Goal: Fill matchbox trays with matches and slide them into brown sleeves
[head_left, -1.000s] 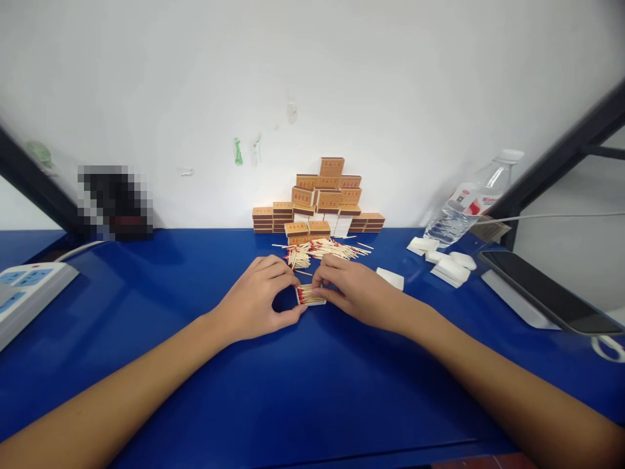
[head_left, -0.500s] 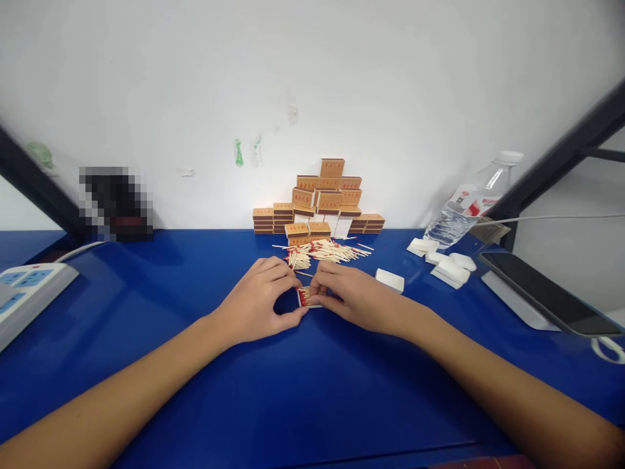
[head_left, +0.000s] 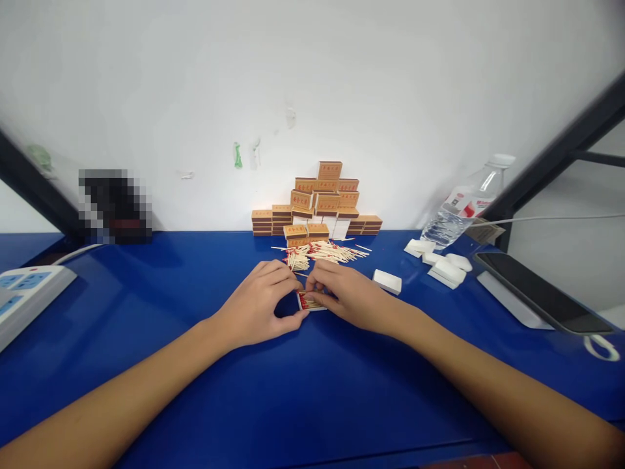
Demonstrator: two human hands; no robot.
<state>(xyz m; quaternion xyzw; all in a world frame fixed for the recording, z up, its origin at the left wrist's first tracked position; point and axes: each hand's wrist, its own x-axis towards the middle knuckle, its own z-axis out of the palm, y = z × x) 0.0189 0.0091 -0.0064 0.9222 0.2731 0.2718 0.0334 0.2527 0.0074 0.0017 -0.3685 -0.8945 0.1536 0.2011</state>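
Observation:
A small white matchbox tray (head_left: 306, 302) with red-tipped matches in it rests on the blue table (head_left: 303, 391). My left hand (head_left: 258, 303) pinches its left end with thumb and curled fingers. My right hand (head_left: 344, 294) covers the tray's right part, fingers pressed down on the matches. Just behind the hands lies a loose heap of matches (head_left: 319, 252). Further back, against the white wall, is a stack of orange matchboxes (head_left: 319, 205).
An empty white tray (head_left: 387, 281) lies right of my right hand, with several more white trays (head_left: 442, 264) further right. A plastic water bottle (head_left: 461, 208) leans by a dark phone (head_left: 540, 293). A power strip (head_left: 24, 296) sits at the left edge.
My right hand has slid left over the tray, hiding more of the matches. My left hand keeps its hold on the left end. The view has shifted slightly.

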